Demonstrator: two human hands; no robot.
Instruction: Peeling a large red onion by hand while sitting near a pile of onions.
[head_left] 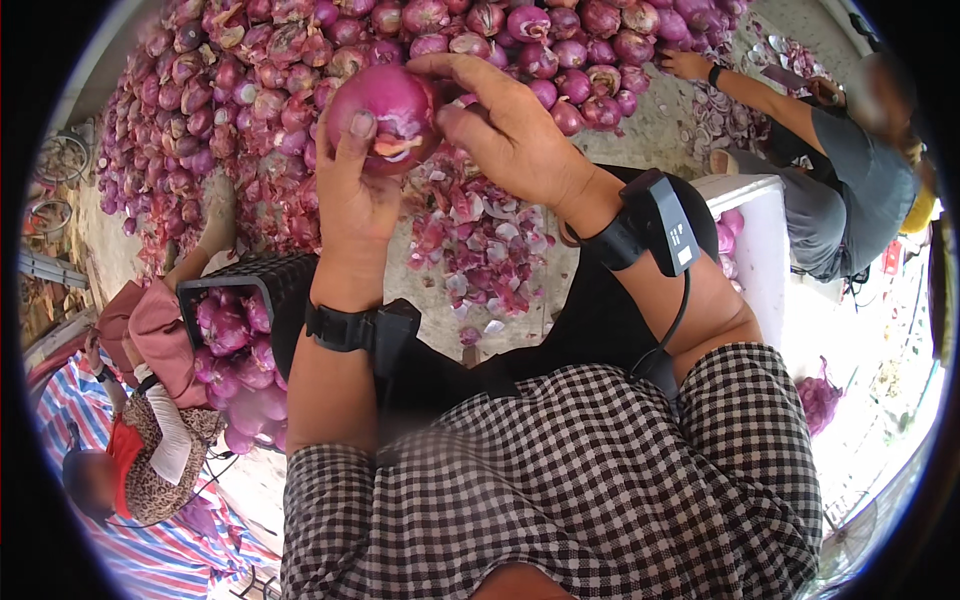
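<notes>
A large red onion [385, 115] is held up in front of me, its pale, frayed end showing low on its face. My left hand [355, 195] cups it from below and the left, the thumb pressed on its front. My right hand [515, 135] bends around its right side, index finger along the top edge and thumb against the side. The other right fingers are partly hidden. Beneath the hands, torn purple onion skins [480, 245] lie scattered on the concrete floor.
A heap of red onions [270, 75] spreads across the far side. A black crate [265, 270] of peeled onions stands at left, a white box [765, 230] with onions at right. One person [850, 170] sits at right reaching to the heap, another [150, 430] at left.
</notes>
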